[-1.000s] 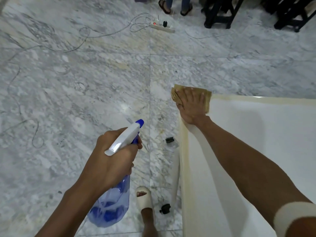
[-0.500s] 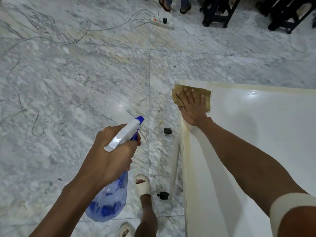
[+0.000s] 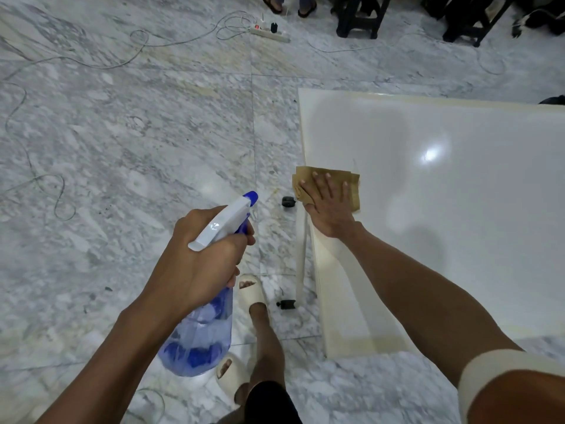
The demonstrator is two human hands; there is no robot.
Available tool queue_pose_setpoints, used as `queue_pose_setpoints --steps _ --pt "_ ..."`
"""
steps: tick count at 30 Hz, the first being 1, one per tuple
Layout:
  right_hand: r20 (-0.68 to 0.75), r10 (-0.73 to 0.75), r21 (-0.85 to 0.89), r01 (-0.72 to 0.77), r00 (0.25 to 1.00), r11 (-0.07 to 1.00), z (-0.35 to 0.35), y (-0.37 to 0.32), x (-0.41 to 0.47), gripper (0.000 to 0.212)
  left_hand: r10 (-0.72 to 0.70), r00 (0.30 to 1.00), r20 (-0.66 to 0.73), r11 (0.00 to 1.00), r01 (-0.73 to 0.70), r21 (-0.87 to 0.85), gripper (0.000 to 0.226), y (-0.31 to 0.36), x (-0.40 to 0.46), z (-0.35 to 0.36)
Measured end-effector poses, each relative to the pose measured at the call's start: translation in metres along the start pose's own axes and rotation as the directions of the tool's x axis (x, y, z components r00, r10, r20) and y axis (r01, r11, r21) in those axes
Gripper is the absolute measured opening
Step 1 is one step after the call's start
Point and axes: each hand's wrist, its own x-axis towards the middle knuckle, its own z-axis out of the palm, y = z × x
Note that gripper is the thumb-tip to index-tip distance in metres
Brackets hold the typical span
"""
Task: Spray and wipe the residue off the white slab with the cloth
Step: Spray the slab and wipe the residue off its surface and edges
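Observation:
The white slab (image 3: 428, 185) fills the right side, glossy, with yellowish strips of residue along its left and near edges. A tan cloth (image 3: 351, 182) lies flat at the slab's left edge, partway down. My right hand (image 3: 328, 206) presses on the cloth with fingers spread. Left of the slab, over the floor, my left hand (image 3: 198, 264) grips the neck of a clear blue spray bottle (image 3: 201, 338) with a white and blue trigger head pointing up and right.
The slab stands on white legs with black castors (image 3: 288, 201) over a grey marble floor. My feet in cream slippers (image 3: 249, 290) are beside its near-left corner. Cables and a power strip (image 3: 269, 33) lie far back, near another person's feet and dark furniture legs.
My right hand has drawn the cloth back along the slab's left edge, away from the far-left corner toward me. The bottle stays held in the left hand.

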Motion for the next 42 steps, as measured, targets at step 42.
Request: queue_pose_setpoints --steps 42 --pt "0.353 0.043 0.757 -0.259 0.934 -0.6 -0.086 -0.102 -0.427 0.058 0.091 0.995 0.036 0.996 -0.091 0.003 0.019 -0.062 -0.308 0.09"
